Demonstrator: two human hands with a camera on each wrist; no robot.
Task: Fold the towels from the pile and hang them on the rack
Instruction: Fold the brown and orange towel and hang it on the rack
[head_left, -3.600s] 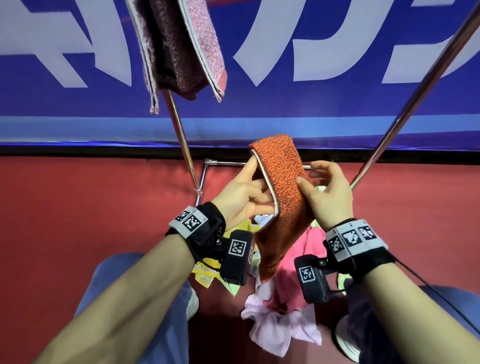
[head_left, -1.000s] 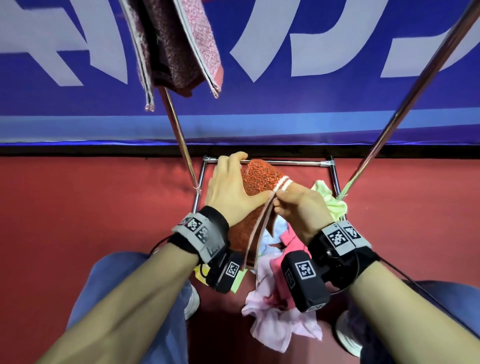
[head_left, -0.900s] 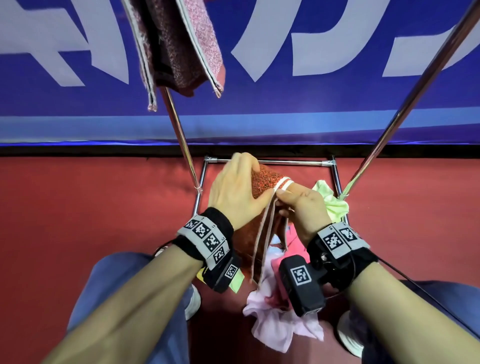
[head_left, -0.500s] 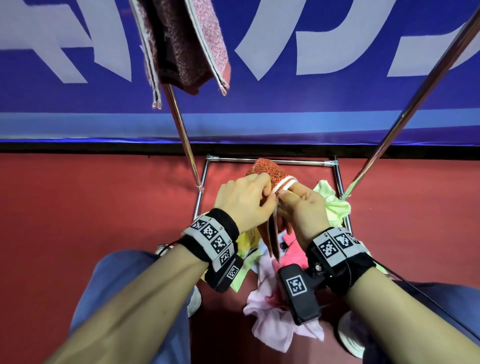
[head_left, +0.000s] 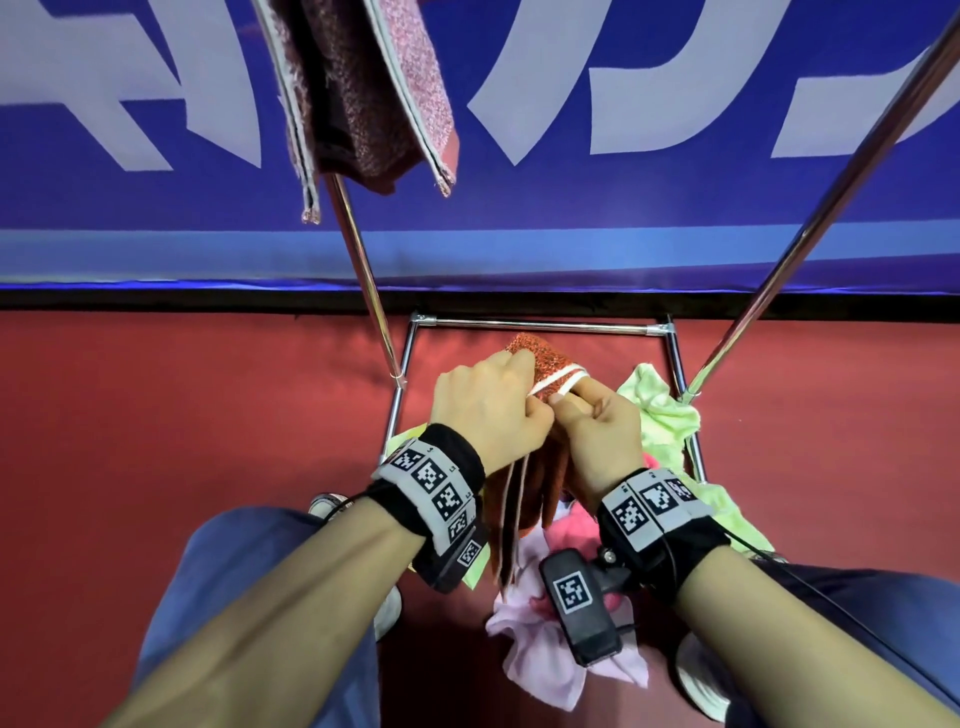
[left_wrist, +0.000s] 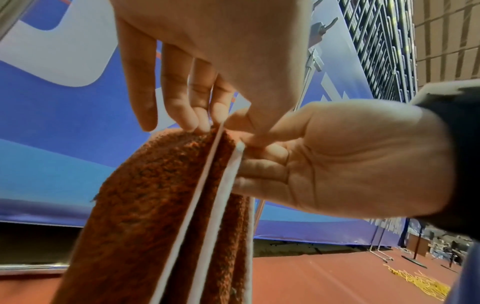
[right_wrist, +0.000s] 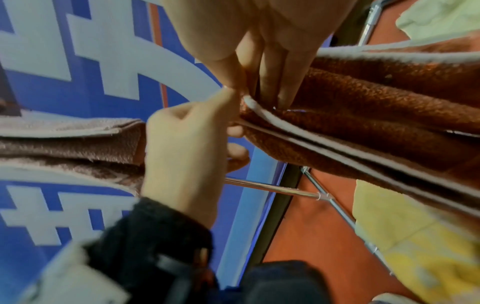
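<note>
Since the earlier frame, the orange towel has been folded again and lowered, white-edged layers stacked. Left hand and right hand both pinch its top corner, touching each other, fingers curled tight on the hems. Below the towel lies the pile: pink, yellow and lime cloths, not yet folded. Beyond it stands the chrome rack, one dark pink towel already hung above-left. Farthest, the blue banner carries large white lettering, unreadable.
</note>
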